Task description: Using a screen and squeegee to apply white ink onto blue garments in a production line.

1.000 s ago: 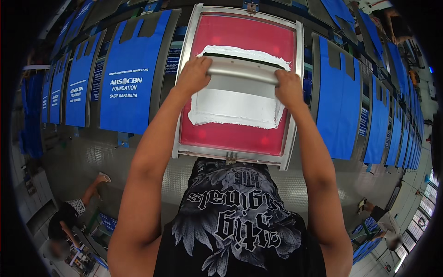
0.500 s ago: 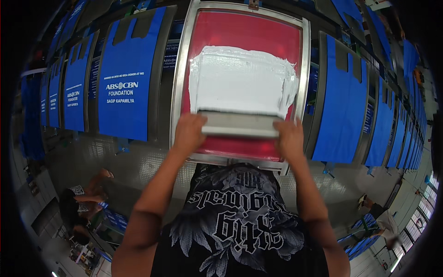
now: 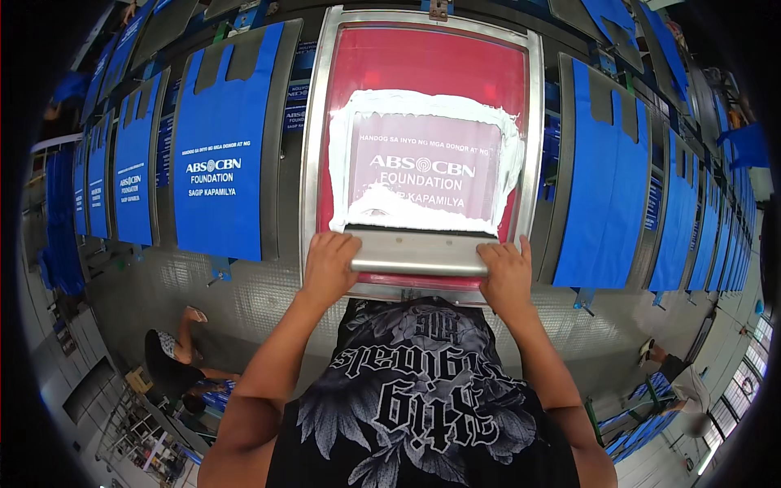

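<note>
A wide metal squeegee (image 3: 419,254) lies across the near part of a red printing screen (image 3: 431,53) in a silver metal frame (image 3: 537,114). My left hand (image 3: 332,264) grips the squeegee's left end, and my right hand (image 3: 506,267) grips its right end; both are closed on it. Thick white ink (image 3: 431,104) forms a band around the middle of the mesh. Inside that band a pale pink printed area (image 3: 390,134) shows white lettering and a round emblem. A leftover heap of ink (image 3: 382,205) sits just ahead of the blade.
Blue bag panels on dark boards stand in rows, some printed with white lettering on the left (image 3: 224,106), plain ones on the right (image 3: 606,179). A metal hinge (image 3: 439,10) is at the frame's far edge. People are at work at lower left (image 3: 175,358) and lower right (image 3: 683,390).
Both hands have drawn the squeegee toward me, down the screen. Ink that covered the middle is now thinned, and the lettering shows through there.
</note>
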A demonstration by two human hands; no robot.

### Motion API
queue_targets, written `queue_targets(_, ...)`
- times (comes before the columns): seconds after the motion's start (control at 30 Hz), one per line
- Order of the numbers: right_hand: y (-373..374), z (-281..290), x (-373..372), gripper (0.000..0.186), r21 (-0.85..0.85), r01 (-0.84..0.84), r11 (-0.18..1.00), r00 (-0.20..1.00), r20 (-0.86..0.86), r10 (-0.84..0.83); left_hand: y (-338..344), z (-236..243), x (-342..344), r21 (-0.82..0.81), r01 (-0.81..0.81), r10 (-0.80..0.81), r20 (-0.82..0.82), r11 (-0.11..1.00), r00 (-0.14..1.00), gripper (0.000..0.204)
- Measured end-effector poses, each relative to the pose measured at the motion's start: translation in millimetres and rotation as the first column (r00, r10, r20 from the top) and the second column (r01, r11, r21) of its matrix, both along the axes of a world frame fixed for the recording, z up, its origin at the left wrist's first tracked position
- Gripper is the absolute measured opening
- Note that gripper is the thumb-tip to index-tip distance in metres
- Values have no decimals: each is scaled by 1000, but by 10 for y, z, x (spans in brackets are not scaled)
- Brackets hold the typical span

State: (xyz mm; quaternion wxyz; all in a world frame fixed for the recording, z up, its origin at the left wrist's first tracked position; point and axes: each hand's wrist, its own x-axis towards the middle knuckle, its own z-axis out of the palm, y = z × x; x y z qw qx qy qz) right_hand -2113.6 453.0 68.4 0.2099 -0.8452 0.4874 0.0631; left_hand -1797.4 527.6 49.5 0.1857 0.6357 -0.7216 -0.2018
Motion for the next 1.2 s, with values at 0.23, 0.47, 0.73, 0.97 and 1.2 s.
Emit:
queue_targets(0.23,-1926,-64,393,34,-224,-70,972,992,-118,44,-1940,43,305,103,-88,85,39,991,996,31)
queue_targets(0.47,-402,352,149,37,-19,-43,999,995,-87,41,-314,136,211,156,18,-24,36,988,999,36)
queue_targets(0.73,-1330,-53,330,42,-138,-53,989,996,-74,43,-1374,-71,324,-76,-20,26,83,997,996,24)
queue_targets(0.97,-2360,74,482,45,-37,-131,991,990,-66,128,-2132,267,436,226,-84,67,82,971,994,37)
queue_targets(1.2,-2584,415,529,51,-12,-93,996,995,-29,92,-667,474,7,170,-375,409,-268,911,872,37)
